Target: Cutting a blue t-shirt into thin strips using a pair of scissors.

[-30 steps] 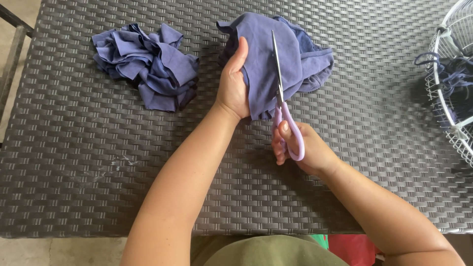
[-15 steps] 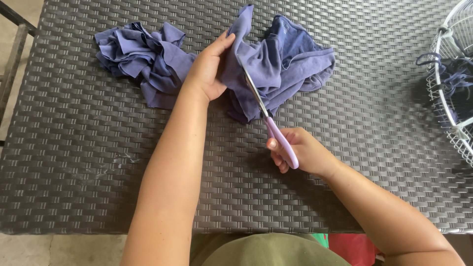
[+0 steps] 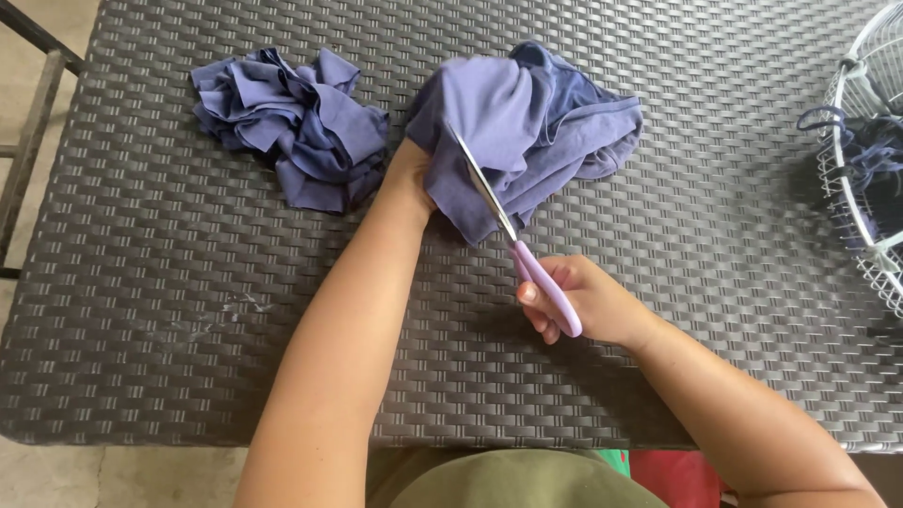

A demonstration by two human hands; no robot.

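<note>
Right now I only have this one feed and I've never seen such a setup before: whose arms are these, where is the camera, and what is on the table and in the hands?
There is no machine here. The two bare arms belong to one person, and the single camera sits on that person's head, looking down.

The surface is a dark woven table. The right hand grips purple-handled scissors, whose blades point up into a piece of blue cloth. The left hand reaches under that cloth and is mostly hidden by it, so its grip cannot be seen.

To the left lies a crumpled heap of blue fabric. At the right edge stands a white wire basket with dark fabric in it.
</note>
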